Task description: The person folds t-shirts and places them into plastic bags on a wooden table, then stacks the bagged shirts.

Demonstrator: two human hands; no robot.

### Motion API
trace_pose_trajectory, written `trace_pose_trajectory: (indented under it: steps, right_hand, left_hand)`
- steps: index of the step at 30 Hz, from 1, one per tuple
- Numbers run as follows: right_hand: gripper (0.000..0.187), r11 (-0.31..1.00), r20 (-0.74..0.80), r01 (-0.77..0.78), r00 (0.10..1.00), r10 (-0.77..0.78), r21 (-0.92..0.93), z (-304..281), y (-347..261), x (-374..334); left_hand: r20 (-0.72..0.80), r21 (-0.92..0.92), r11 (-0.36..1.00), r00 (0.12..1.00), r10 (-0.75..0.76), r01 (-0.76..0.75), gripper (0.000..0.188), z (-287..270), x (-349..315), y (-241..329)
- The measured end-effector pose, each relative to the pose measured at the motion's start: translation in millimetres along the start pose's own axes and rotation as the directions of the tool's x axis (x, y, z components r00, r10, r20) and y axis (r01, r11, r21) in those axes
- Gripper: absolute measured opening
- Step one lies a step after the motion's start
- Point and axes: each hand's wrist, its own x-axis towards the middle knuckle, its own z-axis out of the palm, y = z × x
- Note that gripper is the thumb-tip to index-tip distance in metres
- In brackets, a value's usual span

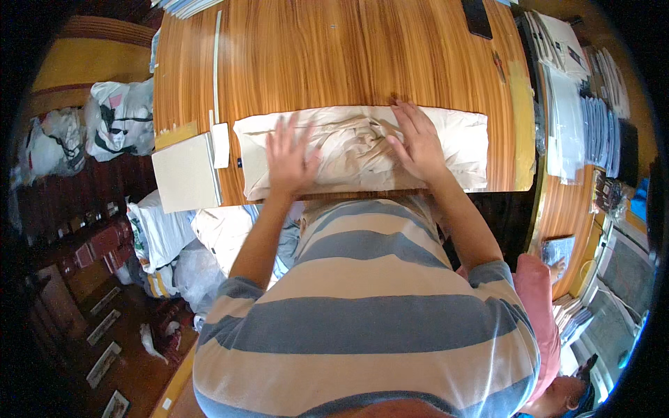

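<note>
A cream cloth garment [341, 150], folded into a long band, lies along the near edge of the wooden table [327, 63]. Wrinkles bunch up around its middle, and whether it is a shirt or trousers I cannot tell. My left hand [289, 153] is over its left part with the fingers spread, a little smeared by motion. On the right part my right hand [418, 143] rests palm down, fingers stretched toward the far edge of the cloth. Neither hand grips anything.
A stack of pale cardboard sheets [187, 171] lies at the table's left corner, beside a small white card [221, 146] and a long thin strip [217, 66]. Snips [498, 66] and a black phone-like slab [477, 17] are far right. Near right, another person's pink sleeve [535, 299] shows.
</note>
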Motion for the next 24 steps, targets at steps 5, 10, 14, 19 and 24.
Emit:
trace_pose_trajectory:
  steps: [5,10,14,19,24]
  right_hand:
    - [0.07,0.864,-0.135,-0.302,0.953,0.27,-0.404,-29.9,135.0,-62.7]
    - [0.071,0.818,-0.15,-0.352,0.936,0.319,-0.455,-25.1,127.9,-80.9]
    - [0.062,0.823,-0.031,-0.262,0.958,0.286,-0.504,-47.6,74.0,-65.9]
    - [0.062,0.942,0.118,0.088,0.992,-0.053,-0.323,-68.9,92.1,-48.5]
    - [0.073,0.913,0.416,0.393,0.853,-0.316,-0.112,-73.0,117.5,-42.4]
  left_hand:
    - [0.105,0.084,0.996,0.994,-0.013,0.004,0.068,21.2,38.9,12.4]
    - [0.112,0.102,0.969,0.971,0.212,-0.224,0.071,27.6,131.3,-63.0]
    - [-0.006,0.282,0.924,0.963,0.27,-0.258,0.077,1.6,188.7,-108.7]
    - [-0.189,-0.172,0.955,0.959,0.21,-0.243,0.075,35.2,129.2,0.6]
    - [0.22,-0.342,0.852,0.848,0.483,-0.396,0.085,55.9,29.9,183.2]
